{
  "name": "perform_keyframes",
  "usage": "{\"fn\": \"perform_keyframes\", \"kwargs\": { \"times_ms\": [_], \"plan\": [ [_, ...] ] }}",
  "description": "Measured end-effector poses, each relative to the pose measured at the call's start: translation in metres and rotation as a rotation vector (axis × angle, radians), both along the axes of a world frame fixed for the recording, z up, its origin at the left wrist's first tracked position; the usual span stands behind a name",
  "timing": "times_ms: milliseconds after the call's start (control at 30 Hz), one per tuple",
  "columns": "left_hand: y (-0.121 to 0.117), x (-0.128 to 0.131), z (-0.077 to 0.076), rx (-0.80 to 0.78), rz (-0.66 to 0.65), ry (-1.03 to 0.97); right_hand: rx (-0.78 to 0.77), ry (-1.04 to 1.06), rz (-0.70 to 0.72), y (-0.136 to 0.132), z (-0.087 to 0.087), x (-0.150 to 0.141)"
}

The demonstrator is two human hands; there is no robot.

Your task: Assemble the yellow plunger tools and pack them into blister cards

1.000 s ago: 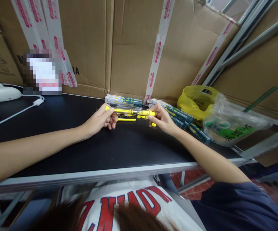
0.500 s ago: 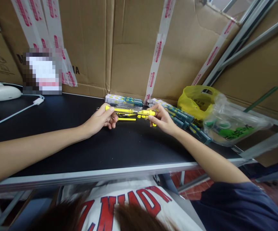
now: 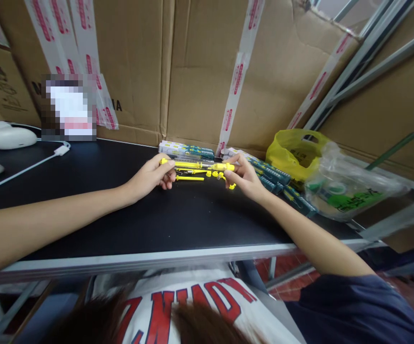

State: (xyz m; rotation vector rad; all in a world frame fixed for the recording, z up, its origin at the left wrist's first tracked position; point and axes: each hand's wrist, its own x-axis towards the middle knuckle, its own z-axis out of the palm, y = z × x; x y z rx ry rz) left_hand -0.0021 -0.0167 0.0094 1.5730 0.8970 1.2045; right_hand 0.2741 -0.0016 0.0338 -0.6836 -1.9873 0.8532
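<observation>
Both hands hold one slim clear tube (image 3: 192, 165) with yellow ends and yellow and metallic parts inside, level above the table; its exact kind I cannot make out. My left hand (image 3: 158, 172) pinches its left yellow end, thumb on top, other fingers curled below. The right yellow end is between the thumb and fingers of my right hand (image 3: 241, 174). Just behind and below the tube, a yellow rod (image 3: 190, 178) and several small yellow caps (image 3: 214, 174) lie on the table, partly covered by the hands and tube.
Green-and-white printed boxes (image 3: 273, 173) lie along the back of the black table (image 3: 192, 220). A yellow plastic bag (image 3: 292, 150) and a clear bag (image 3: 346, 186) stand at the right. A white mouse-shaped object (image 3: 10, 137) and cable (image 3: 27, 167) are left. Cardboard (image 3: 199, 95) walls the back.
The whole view has shifted slightly, so things appear a little further right. Both hands keep their grip on the tube, whose inner parts look nearly the same.
</observation>
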Motion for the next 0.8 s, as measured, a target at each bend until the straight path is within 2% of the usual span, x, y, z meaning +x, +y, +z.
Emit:
{"fn": "perform_keyframes", "kwargs": {
  "times_ms": [133, 233, 367, 500, 600, 733, 800],
  "plan": [
    [0.004, -0.005, 0.01, 0.056, -0.023, 0.135, -0.027, 0.079, 0.004, 0.005, 0.007, -0.002],
    [0.005, -0.008, 0.017, 0.076, -0.066, 0.209, -0.042, 0.06, 0.03, 0.011, 0.021, -0.015],
    [0.001, -0.008, 0.024, 0.069, -0.119, 0.216, -0.026, -0.01, 0.098, 0.018, 0.045, -0.051],
    [-0.002, -0.007, 0.029, 0.051, -0.12, 0.06, 0.018, -0.074, 0.248, 0.027, 0.057, -0.099],
    [0.001, -0.009, 0.031, 0.06, -0.029, -0.035, 0.035, -0.083, 0.256, 0.039, 0.052, -0.126],
    [0.007, -0.014, 0.033, 0.045, 0.135, -0.089, 0.098, -0.039, 0.101, 0.061, 0.034, -0.139],
    [0.009, -0.016, 0.036, 0.028, 0.188, -0.104, 0.201, -0.139, 0.015, 0.067, 0.024, -0.14]
  ]
}}
